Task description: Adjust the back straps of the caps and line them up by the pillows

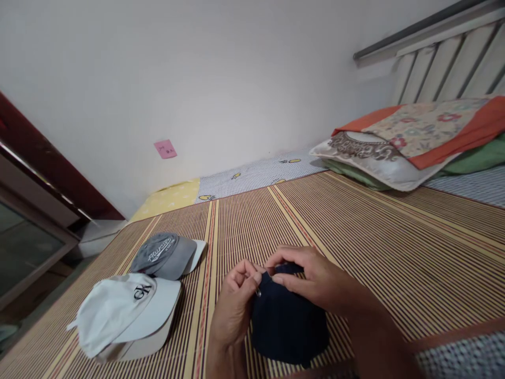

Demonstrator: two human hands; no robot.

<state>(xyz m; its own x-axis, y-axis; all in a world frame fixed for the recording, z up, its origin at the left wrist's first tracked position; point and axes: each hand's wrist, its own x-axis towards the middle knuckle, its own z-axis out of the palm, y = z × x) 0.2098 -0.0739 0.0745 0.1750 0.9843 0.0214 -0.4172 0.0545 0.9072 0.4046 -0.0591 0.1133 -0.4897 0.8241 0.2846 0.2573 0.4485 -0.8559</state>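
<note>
A dark navy cap [290, 326] rests on the striped mat, near its front edge. My left hand [236, 300] pinches the strap end at the cap's far left edge, beside a small metal buckle [258, 292]. Thumb and fingertips of my right hand [307, 273] close on the same strap area, just right of the left fingertips. Left of my hands lies a white cap [118, 310] with black letters, stacked over a beige one. Behind it sits a grey cap [163, 255] with another pale brim showing under it.
The striped bamboo mat [244, 226] covers the bed. Pillows [366, 158] and an orange floral cloth [430, 123] lie at the back right, below a radiator [450, 68]. A pink note [165, 149] is on the wall. A dark red frame [51, 158] stands at the left.
</note>
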